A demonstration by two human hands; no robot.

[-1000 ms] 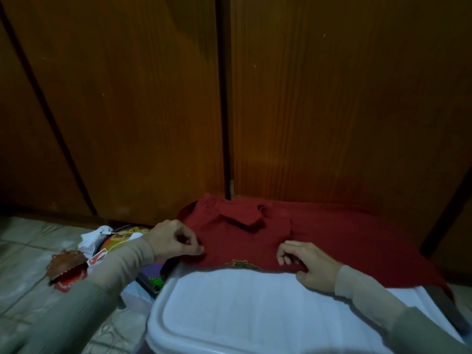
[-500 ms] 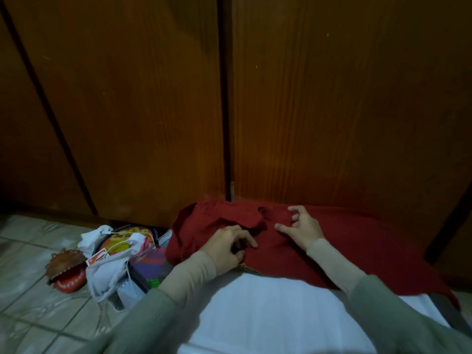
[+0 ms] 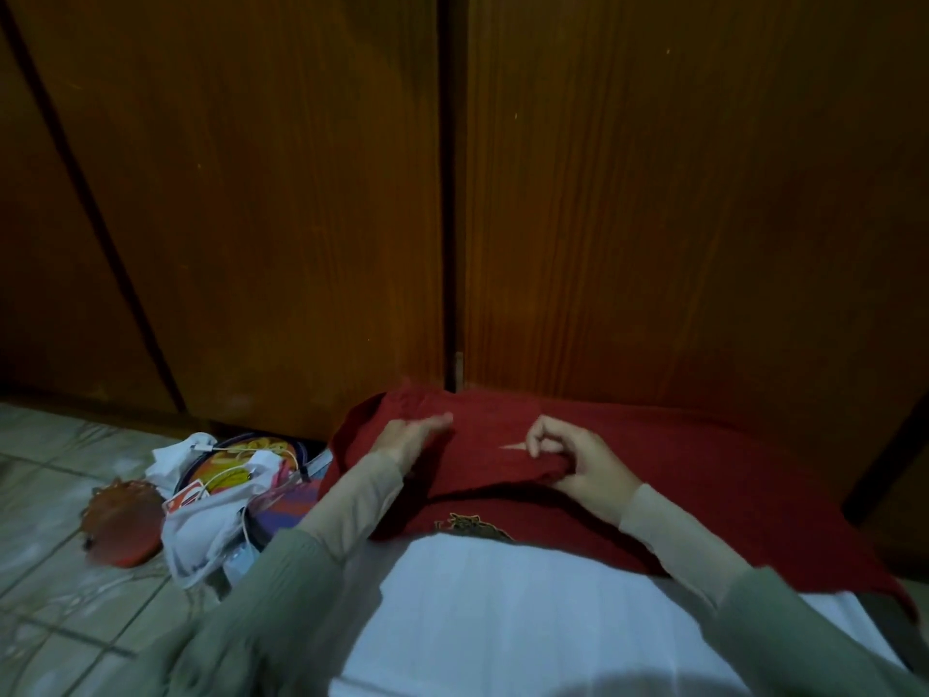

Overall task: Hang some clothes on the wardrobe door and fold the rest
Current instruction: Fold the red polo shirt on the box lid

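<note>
Matt red cloth shirt (image 3: 653, 475)

A red shirt (image 3: 653, 475) is spread over a white surface (image 3: 502, 611) in front of closed wooden wardrobe doors (image 3: 653, 193). A folded edge of the shirt is pinched by the right hand (image 3: 578, 457), its fingers curled round the fabric. The left hand (image 3: 409, 437) is laid flat on the shirt near its left side, the fingers held straight, though they are blurred. A dark emblem (image 3: 472, 526) is seen on the shirt's near edge. On the tiled floor (image 3: 50, 495) to the left, a heap of white cloth and colourful items (image 3: 226, 495) is seen, with a reddish toy (image 3: 123, 520) just beside it.
</note>
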